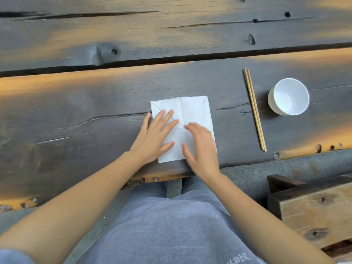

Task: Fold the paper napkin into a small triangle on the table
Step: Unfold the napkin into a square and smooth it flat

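- Dark weathered plank table [80,103], spanning the whole width, with long cracks, knots and a deep black gap between two boards; warm orange light streaking across the grain.
- Grey shirt [171,225] filling the lower middle, with grey-clad legs just below the near table edge.
- Two bare forearms reaching in from the bottom corners toward the middle of the near board.
- Wooden bench [314,210] at lower right, rough-sawn, with a dark end block, well apart from the table edge.
- White paper napkin [192,109] lying flat on the near board, close to the near edge, roughly rectangular and still unfolded into any triangle; crease lines crossing it, and a small turned-over corner at its far left.
- Left hand [156,136] spread flat, palm down, fingers splayed and released, pressing on the napkin's left half, with the little finger off the paper on bare wood.
- Right hand [202,149] also palm down and unclenched, lying over the napkin's right half, fingers pointing toward the left hand; slightly blurred, so cannot tell if the fingertips pinch any paper.
- White bowl [288,96] to the right, upright, apart from the napkin.
- Pair of wooden chopsticks [254,109] lying side by side, touching along their length, between napkin and bowl.
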